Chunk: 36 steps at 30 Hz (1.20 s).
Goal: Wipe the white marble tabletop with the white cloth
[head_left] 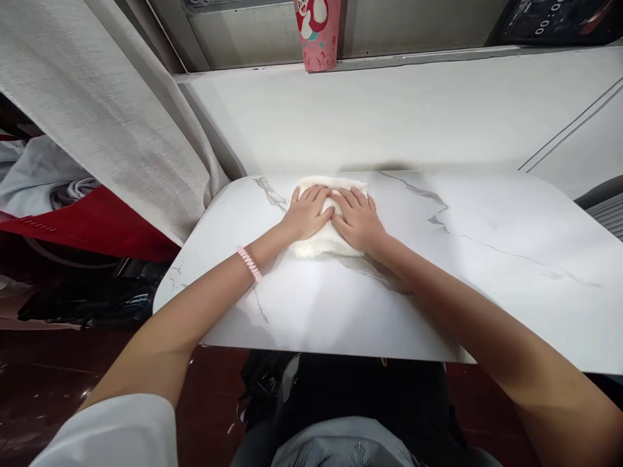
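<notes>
Cloth [324, 245]: white and soft-looking, it lay on the table [511, 311], closer to its far edge than its near one; whether it was folded or merely bunched could not be told
Left hand [306, 215]: palm down on the cloth, fingers slightly apart and laid flat, clamped on nothing; uneven weight could have rucked the fabric
Right hand [359, 219]: also palm down on the cloth, fingers spread apart, its thumb close by the left one; with the two so near, one might have dragged fabric from under the other
Table's surface: smooth-looking and marbled, so grip was likely poor, and a hard shove could have skidded the cloth toward the table's far edge
Bracelet [250, 264]: pink, over the table's left part, worn just behind the left hand; dipped lower, it could have caught a loose edge
Curtain [121, 117]: hung beside the table's far left corner; a wide swing might have brushed it
Cup [318, 35]: pink, on the ledge [399, 61] beyond the table's far edge; an overreach could have toppled it
</notes>
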Each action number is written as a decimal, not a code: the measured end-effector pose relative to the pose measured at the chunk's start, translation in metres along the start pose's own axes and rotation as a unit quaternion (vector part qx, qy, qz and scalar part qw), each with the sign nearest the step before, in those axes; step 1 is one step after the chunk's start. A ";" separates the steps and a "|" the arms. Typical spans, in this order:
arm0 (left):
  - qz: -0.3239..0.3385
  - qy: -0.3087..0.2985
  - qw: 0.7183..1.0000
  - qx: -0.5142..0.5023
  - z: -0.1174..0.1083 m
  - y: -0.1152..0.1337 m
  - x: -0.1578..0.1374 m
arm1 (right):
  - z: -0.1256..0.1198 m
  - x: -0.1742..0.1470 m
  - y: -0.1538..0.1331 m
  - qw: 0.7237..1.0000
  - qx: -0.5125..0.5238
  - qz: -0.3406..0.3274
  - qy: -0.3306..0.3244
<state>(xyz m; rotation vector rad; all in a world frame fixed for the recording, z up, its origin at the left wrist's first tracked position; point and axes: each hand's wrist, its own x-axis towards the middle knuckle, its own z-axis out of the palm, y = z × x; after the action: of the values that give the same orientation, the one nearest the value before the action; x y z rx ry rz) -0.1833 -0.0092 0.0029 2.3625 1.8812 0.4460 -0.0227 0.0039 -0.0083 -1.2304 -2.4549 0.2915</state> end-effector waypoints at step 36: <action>-0.051 0.066 0.997 0.000 0.018 0.051 0.008 | -0.018 -0.013 0.040 1.000 0.008 0.003 0.007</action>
<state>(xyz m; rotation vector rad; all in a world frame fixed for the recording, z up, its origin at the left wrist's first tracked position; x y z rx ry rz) -0.1287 -0.0114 0.0002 2.2761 2.0447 0.6059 0.0212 0.0176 -0.0096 -1.2295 -2.4328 0.3029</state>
